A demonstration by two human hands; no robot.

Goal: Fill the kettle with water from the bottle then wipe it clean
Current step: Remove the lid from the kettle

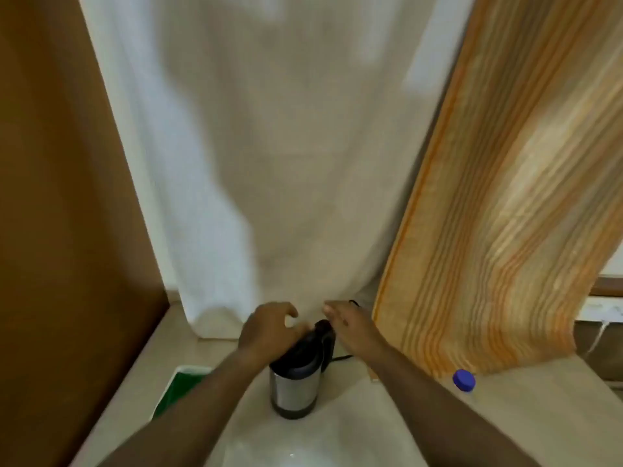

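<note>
A steel kettle [292, 392] with a black lid and black handle stands on the pale counter [354, 419], low in the head view. My left hand [269, 326] rests over the lid with its fingers spread and curled. My right hand [354, 326] hovers just right of the handle, fingers loosely extended and holding nothing. A bottle's blue cap [464, 379] shows at the right, with the clear body barely visible beneath it. A green and white cloth [178, 387] lies left of the kettle.
A white curtain [269, 163] hangs behind the kettle and an orange striped curtain [505, 214] falls to the right. A brown panel [60, 197] walls off the left side. The kettle's black cord [342, 357] trails right along the counter.
</note>
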